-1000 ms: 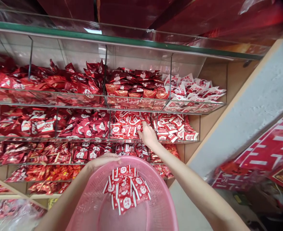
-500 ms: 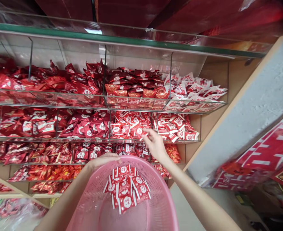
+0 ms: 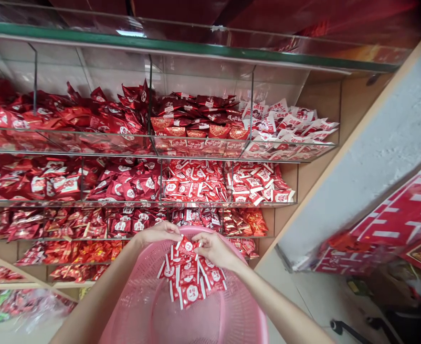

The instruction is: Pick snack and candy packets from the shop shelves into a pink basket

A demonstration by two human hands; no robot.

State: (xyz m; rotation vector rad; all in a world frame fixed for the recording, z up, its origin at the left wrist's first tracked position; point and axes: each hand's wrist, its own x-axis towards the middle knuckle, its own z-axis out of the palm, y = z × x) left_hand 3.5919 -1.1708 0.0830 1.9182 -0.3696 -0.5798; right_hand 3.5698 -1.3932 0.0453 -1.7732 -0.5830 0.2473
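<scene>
A small red-and-white candy packet [image 3: 188,246] is held between my two hands just inside the far rim of a pink plastic basket [image 3: 244,306]. My right hand [image 3: 212,249] pinches its right edge with thumb and fingers. At the left edge, the bent fingertips of my left hand [image 3: 160,232] meet the packet, close against the basket rim. Beneath it, several matching packets [image 3: 191,292] overlap in rows on the basket's far inner side. The near part of the basket floor is bare.
Ahead, clear-fronted shelf compartments [image 3: 196,204] hold red packets, with white-and-red ones [image 3: 292,126] at upper right. A thick glass shelf edge [image 3: 196,46] crosses above. To the right stand a grey wall [image 3: 368,143] and a red patterned sheet [image 3: 404,215]. Black chair legs [image 3: 342,327] show at lower right.
My right hand has come down from the middle shelf to the basket, bringing a packet. My left fingers have lifted from lying along the rim and bent towards that packet.
</scene>
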